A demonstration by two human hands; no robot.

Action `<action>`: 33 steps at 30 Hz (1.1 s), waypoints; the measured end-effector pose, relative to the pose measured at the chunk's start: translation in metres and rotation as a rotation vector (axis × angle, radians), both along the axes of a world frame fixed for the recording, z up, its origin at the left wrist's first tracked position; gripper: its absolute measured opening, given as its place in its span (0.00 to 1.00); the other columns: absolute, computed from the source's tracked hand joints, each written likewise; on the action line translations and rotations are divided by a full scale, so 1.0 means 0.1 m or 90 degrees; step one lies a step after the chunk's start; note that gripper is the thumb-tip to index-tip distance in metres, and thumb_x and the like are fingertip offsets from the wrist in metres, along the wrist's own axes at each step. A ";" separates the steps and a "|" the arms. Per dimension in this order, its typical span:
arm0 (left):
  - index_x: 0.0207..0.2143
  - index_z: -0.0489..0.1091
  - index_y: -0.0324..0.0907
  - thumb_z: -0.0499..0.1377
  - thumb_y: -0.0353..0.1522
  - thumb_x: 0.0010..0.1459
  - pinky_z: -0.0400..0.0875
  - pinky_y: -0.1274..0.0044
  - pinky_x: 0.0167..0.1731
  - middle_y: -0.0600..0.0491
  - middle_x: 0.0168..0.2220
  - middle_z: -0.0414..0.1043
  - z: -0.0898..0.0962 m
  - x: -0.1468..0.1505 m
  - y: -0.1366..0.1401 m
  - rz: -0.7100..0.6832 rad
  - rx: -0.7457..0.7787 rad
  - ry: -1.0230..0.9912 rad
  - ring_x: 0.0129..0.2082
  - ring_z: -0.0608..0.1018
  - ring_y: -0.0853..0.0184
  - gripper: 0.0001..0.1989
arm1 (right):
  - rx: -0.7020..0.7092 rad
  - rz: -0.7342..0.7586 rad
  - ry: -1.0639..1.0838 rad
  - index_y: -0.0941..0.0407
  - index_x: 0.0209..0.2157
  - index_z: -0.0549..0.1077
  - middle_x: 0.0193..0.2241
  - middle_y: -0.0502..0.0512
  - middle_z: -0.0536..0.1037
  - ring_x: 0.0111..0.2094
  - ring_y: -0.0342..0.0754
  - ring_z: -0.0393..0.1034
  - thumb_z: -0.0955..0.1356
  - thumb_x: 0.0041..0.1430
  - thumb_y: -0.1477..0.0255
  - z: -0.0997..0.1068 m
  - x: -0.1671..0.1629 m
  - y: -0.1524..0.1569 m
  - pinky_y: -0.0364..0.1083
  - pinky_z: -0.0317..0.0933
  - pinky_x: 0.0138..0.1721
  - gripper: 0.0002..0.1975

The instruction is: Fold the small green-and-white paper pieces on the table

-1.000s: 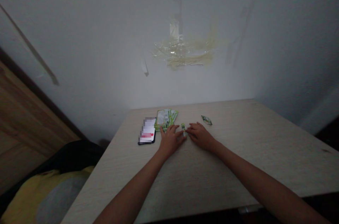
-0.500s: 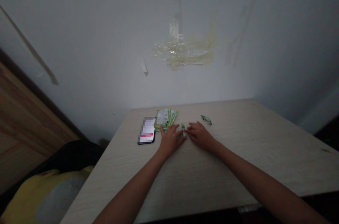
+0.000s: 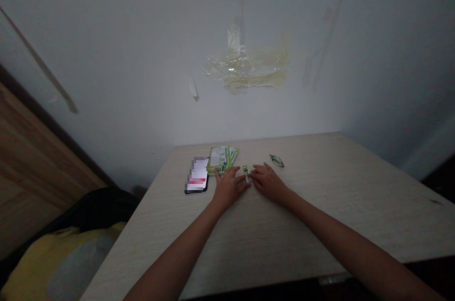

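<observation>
A small narrow green-and-white strip (image 3: 245, 168), perhaps a wrapper piece, lies on the table between my two hands. My left hand (image 3: 227, 190) rests palm down with its fingers spread, the thumb and a fingertip at the strip's left side. Its outermost finger reaches the near edge of a stack of green-and-white packets (image 3: 222, 156). From the other side, my right hand (image 3: 269, 183) lies with fingers stretched out, its tips close to the strip's right edge. Whether the fingertips press on the strip, I cannot tell. Both hands stay low on the tabletop.
A phone (image 3: 197, 175) with a lit, blurred screen lies left of the packets. Beyond my right hand is a single small green packet (image 3: 277, 161). The pale wooden table (image 3: 337, 182) meets a wall with tape remnants (image 3: 245, 71). Yellow-and-grey fabric (image 3: 64, 263) is at lower left.
My right hand has shifted very slightly, showing a little more of the strip between the hands. Otherwise the packets and phone stay in place.
</observation>
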State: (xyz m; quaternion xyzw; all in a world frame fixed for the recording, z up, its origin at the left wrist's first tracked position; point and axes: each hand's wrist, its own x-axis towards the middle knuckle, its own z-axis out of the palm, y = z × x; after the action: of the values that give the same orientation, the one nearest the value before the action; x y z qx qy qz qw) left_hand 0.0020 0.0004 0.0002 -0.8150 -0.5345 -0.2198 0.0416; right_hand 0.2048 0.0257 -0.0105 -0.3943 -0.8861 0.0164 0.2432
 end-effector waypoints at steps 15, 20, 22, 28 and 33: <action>0.47 0.73 0.57 0.54 0.45 0.61 0.35 0.41 0.58 0.50 0.59 0.65 0.00 0.02 -0.01 -0.016 0.016 0.025 0.59 0.65 0.55 0.14 | -0.017 0.019 0.014 0.55 0.56 0.69 0.49 0.61 0.75 0.60 0.54 0.60 0.63 0.61 0.76 0.03 0.03 -0.02 0.63 0.43 0.62 0.20; 0.48 0.72 0.58 0.53 0.45 0.62 0.34 0.41 0.58 0.50 0.60 0.64 0.01 0.02 -0.02 -0.015 0.010 0.025 0.59 0.65 0.55 0.15 | -0.011 0.015 0.013 0.53 0.55 0.70 0.48 0.60 0.76 0.59 0.53 0.60 0.63 0.61 0.75 0.01 0.02 -0.01 0.63 0.43 0.62 0.20; 0.48 0.72 0.58 0.54 0.46 0.61 0.34 0.41 0.58 0.51 0.60 0.64 0.01 0.02 -0.01 -0.015 0.004 0.024 0.59 0.65 0.55 0.15 | -0.007 0.011 0.009 0.53 0.53 0.72 0.48 0.60 0.76 0.59 0.54 0.60 0.63 0.62 0.75 0.01 0.02 -0.02 0.63 0.43 0.62 0.18; 0.47 0.74 0.57 0.56 0.47 0.59 0.34 0.41 0.58 0.51 0.60 0.64 0.00 0.01 0.01 0.004 -0.014 0.004 0.59 0.65 0.53 0.16 | 0.005 0.009 0.011 0.54 0.52 0.73 0.48 0.60 0.76 0.59 0.54 0.60 0.63 0.62 0.75 0.00 0.00 -0.02 0.64 0.43 0.62 0.18; 0.45 0.75 0.55 0.57 0.46 0.58 0.35 0.40 0.58 0.50 0.60 0.65 -0.01 -0.01 0.02 0.012 -0.013 0.003 0.59 0.65 0.53 0.15 | 0.008 0.013 0.016 0.56 0.50 0.73 0.46 0.61 0.76 0.60 0.55 0.59 0.63 0.61 0.76 0.02 -0.01 -0.03 0.63 0.42 0.63 0.16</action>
State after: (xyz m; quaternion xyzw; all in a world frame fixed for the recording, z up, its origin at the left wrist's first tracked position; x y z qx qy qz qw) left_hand 0.0015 0.0027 -0.0003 -0.8110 -0.5441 -0.2118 0.0364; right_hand 0.2038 0.0230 -0.0090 -0.3837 -0.8869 0.0179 0.2567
